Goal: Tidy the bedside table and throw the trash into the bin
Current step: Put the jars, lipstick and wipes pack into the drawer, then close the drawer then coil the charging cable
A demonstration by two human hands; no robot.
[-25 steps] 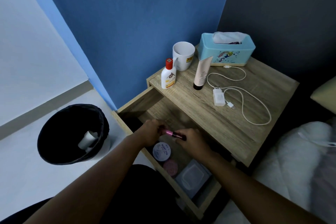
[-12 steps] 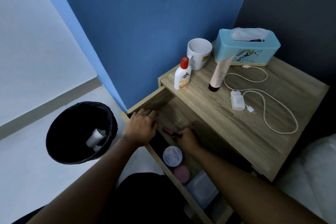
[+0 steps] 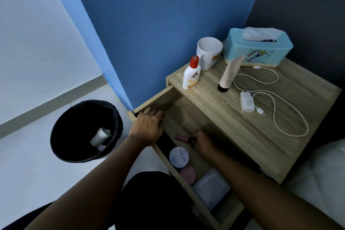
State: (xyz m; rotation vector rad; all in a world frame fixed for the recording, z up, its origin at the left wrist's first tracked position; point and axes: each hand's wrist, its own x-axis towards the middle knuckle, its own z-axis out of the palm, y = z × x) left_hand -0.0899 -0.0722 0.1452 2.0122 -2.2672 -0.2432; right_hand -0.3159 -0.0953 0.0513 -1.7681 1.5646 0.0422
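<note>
Pink tube (image 3: 182, 138) lies on drawer (image 3: 147, 102) floor, right hand (image 3: 203, 143) fingertips pinching its dark end. Left hand (image 3: 149, 127) rests curled on drawer front corner, holding nothing. Risk: drawer shoved shut onto right hand; tube rolls. Drawer also holds tin (image 3: 178, 157), pink disc (image 3: 187, 175), pack (image 3: 211, 188). Bin (image 3: 61, 136) beside table (image 3: 242, 132) holds roll (image 3: 99, 136), scraps.

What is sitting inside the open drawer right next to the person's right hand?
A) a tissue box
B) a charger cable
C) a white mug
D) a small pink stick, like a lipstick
D: the pink stick lies on the drawer floor at the right hand fingertips.
</note>
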